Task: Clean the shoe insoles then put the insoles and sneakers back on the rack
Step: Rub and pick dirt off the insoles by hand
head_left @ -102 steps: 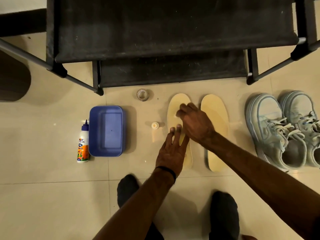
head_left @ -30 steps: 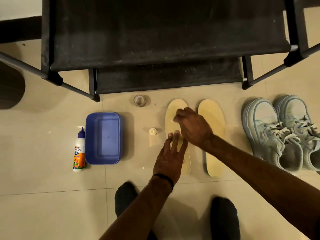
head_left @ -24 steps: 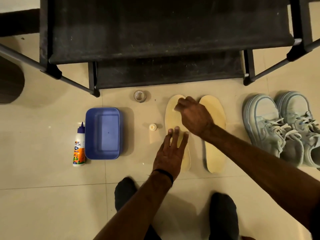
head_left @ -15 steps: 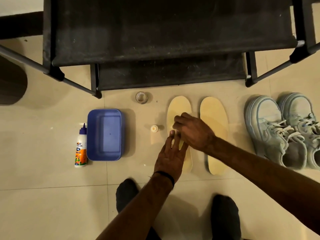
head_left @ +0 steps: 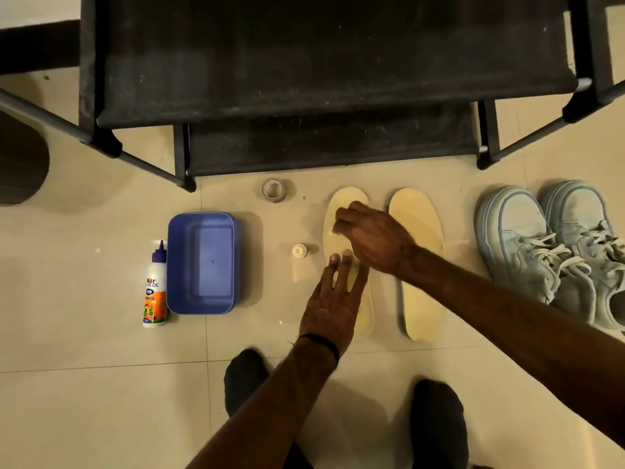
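Two insoles lie on the floor before the rack [head_left: 304, 62]. The left hand [head_left: 333, 299], fingers flat, pins the left insole [head_left: 341, 211]; the right hand's [head_left: 372, 235] curled grip apparently rubs it, contents indiscernible.

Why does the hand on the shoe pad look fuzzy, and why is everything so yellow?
Head view: the right hand is smeared by motion blur over the left insole; warm, dim light tints the floor yellowish; the wide lens bends the rack edges.

Both hands [head_left: 333, 299] press on the left insole [head_left: 345, 204].
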